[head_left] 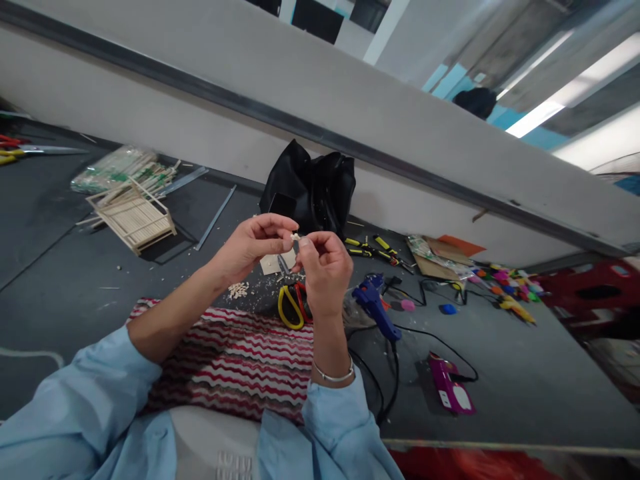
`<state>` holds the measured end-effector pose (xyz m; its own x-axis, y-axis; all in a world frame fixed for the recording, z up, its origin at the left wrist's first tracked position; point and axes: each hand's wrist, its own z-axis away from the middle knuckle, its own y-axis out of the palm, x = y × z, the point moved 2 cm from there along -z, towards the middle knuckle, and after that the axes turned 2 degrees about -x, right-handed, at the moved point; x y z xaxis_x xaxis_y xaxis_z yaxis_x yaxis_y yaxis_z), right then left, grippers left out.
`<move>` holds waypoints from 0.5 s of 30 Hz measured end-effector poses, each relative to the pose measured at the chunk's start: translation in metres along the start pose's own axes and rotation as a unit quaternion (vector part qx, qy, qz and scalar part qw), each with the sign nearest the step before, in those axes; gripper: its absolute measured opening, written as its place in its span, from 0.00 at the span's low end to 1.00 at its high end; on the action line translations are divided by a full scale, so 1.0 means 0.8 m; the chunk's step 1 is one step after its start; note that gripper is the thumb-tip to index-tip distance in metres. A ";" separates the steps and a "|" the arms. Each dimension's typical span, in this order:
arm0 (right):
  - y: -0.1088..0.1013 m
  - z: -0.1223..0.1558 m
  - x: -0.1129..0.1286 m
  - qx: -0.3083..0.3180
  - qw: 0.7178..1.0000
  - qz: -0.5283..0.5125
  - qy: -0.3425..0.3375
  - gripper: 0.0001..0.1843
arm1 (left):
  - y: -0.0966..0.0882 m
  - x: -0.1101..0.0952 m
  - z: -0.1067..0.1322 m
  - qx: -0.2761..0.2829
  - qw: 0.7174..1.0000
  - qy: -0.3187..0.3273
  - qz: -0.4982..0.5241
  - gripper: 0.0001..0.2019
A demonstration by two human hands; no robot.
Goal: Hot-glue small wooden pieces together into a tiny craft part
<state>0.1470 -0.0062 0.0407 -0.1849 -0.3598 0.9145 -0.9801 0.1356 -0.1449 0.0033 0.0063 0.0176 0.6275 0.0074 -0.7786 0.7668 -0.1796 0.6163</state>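
My left hand (257, 243) and my right hand (325, 267) meet in front of me, fingertips pinched around a small pale piece (295, 237), apparently wood. Its exact shape is too small to make out. Below my right hand lie scissors (290, 308) with yellow and red handles, blades partly over a pale card (270, 265). A little heap of cut pale bits (239, 290) sits on the dark table below my left hand, with crumbs scattered around. To the right of my right hand rests a blue glue gun (376, 305).
A small stick-built frame (134, 217) stands at left beside bagged sticks (117, 170) and a metal ruler (216, 217). A black bag (310, 183) leans on the wall. Pliers (383, 252), colourful pompoms (513, 280) and a magenta box (450, 385) with a cable lie right. Striped cloth (240, 353) covers the near edge.
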 end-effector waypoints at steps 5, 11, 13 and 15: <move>-0.001 0.001 0.001 -0.014 0.999 0.025 -0.017 0.09 | 0.001 0.000 0.000 -0.002 1.000 0.001 -0.003 0.15; -0.005 -0.002 0.001 -0.056 0.997 0.045 -0.031 0.10 | -0.001 -0.003 0.000 -0.012 1.000 0.009 -0.007 0.12; -0.007 -0.003 0.000 -0.065 0.997 0.026 -0.032 0.11 | -0.003 -0.003 0.000 -0.025 1.000 0.006 -0.015 0.08; -0.008 -0.004 -0.001 -0.075 0.997 0.008 -0.032 0.11 | -0.004 -0.002 -0.001 -0.036 0.999 0.000 -0.033 0.05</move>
<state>0.1539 -0.0039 0.0423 -0.2087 -0.4144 0.8859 -0.9563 0.2763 -0.0960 -0.0004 0.0077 0.0170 0.5759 0.0170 -0.8174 0.8138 -0.1076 0.5711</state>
